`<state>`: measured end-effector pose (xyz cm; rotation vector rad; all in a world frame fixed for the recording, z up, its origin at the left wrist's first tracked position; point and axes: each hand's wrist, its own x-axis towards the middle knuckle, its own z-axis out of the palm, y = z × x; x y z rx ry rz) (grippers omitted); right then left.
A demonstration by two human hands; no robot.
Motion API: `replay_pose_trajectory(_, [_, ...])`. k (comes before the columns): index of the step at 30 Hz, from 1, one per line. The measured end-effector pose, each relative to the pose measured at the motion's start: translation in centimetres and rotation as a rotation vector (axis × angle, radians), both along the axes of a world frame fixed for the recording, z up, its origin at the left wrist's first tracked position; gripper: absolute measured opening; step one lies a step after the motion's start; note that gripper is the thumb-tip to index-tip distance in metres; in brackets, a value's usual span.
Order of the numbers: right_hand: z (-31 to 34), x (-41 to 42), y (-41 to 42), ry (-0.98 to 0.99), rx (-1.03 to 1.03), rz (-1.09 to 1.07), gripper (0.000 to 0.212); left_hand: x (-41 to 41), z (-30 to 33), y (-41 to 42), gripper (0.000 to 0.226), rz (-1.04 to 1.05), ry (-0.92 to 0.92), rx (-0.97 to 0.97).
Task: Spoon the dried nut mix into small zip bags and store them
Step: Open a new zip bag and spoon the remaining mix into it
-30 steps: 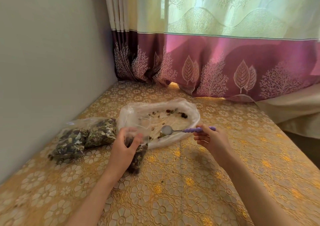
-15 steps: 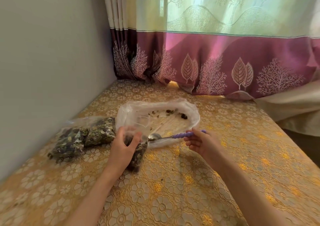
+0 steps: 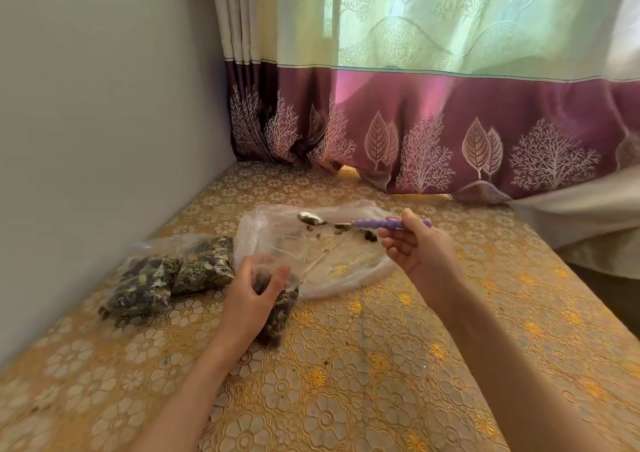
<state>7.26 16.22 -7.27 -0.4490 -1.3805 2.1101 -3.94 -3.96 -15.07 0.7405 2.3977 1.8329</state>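
Observation:
My left hand (image 3: 251, 295) grips the top of a small clear zip bag (image 3: 280, 316), partly filled with dark dried nut mix and standing on the table. My right hand (image 3: 417, 249) holds the purple handle of a metal spoon (image 3: 346, 222). The spoon's bowl hovers over the far side of a large, nearly empty clear plastic bag (image 3: 346, 271) that lies flat. A few leftover nut pieces (image 3: 367, 235) sit near the big bag's far edge.
Two filled bags of nut mix (image 3: 166, 275) lie at the left, close to the grey wall (image 3: 97, 139). The table wears a gold floral cloth (image 3: 346, 382). A purple and cream curtain (image 3: 433, 122) hangs along the far edge.
My right hand has drawn the spoon away from the small bag's mouth and swung it up to the far side of the large bag. My left hand stays on the small bag.

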Motion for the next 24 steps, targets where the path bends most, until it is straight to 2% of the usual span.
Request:
replay_pose_trajectory(4, [1.1,0.2,-1.6,0.064,0.110,0.096,0.024,0.2,0.1,0.0,0.050,0.001,0.003,0.006])
replay_pose_trajectory(7, [1.5,0.5,-2.4,0.097,0.187,0.213,0.030,0.2,0.1,0.0,0.056,-0.005,0.008,0.020])
replay_pose_trajectory(10, [1.5,0.6,-2.6,0.102,0.234,0.317,0.019,0.3,0.2,0.0,0.045,-0.004,-0.014,0.036])
replay_pose_trajectory(15, [1.2,0.7,-2.0,0.105,0.257,0.330,0.019,0.3,0.2,0.0,0.058,-0.005,-0.008,0.049])
replay_pose_trajectory(18, [0.9,0.6,-1.2,0.131,0.169,0.245,0.021,0.4,0.4,0.1,0.053,0.011,0.025,0.022])
replay_pose_trajectory(21, [-0.1,0.3,-0.1,0.075,0.139,0.029,0.019,0.4,0.2,0.0,0.051,0.011,0.067,-0.012])
replay_pose_trajectory(24, [-1.9,-0.1,1.2,-0.009,0.181,-0.194,0.027,0.5,0.0,0.1,0.040,0.047,0.157,-0.080])
